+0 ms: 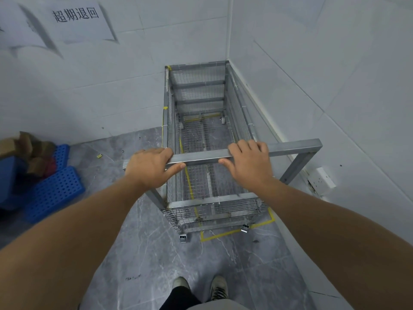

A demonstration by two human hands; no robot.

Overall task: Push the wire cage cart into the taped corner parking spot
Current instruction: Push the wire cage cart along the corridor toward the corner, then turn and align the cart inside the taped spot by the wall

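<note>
The empty wire cage cart stands lengthwise in the room's corner, its far end against the back wall and its right side close to the right wall. My left hand grips the left part of the metal handle bar. My right hand rests over the bar's middle, fingers curled on top. Yellow floor tape marks the parking spot. Its near line shows just in front of the cart's near wheels, and its left line runs under the cart's mesh floor, so the cart sits shifted left of the outline.
Blue perforated plastic crates and torn cardboard lie at the left by the back wall. A white wall socket sits low on the right wall. Paper signs hang on the back wall. My shoes stand on grey marble floor.
</note>
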